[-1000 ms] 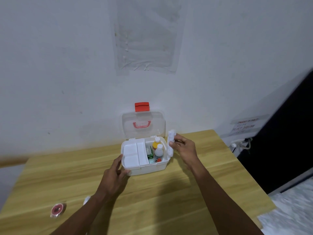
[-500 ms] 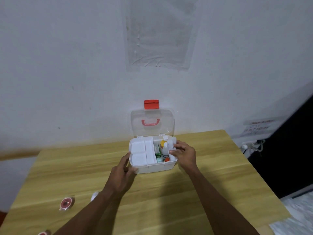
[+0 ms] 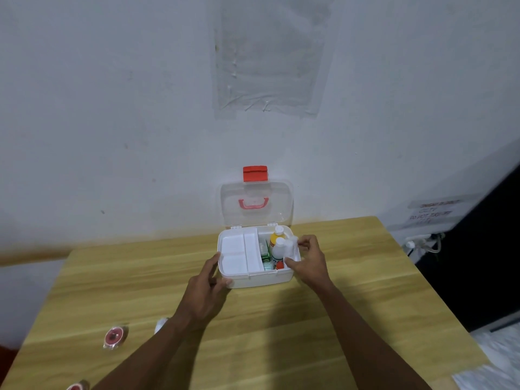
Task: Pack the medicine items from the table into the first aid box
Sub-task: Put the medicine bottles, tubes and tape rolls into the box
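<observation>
The right hand (image 3: 311, 261) pinches a white strip of pill compartments (image 3: 291, 249) at the right end of the open first aid box (image 3: 253, 277), which stands near the tabletop's (image 3: 351, 319) far edge. It should be lowered flat beside the bottles (image 3: 277, 246). The left hand's fingers (image 3: 213, 264) spread against the box's left wall. Tape rolls (image 3: 114, 336) wait near the left edge; the wall is bare.

bottles (image 3: 277, 246) in first aid box (image 3: 254, 280), box on table (image 3: 351, 305)

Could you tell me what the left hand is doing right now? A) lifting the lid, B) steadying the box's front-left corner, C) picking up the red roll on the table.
B: the left hand rests against the front-left corner of the open first aid box.
</observation>
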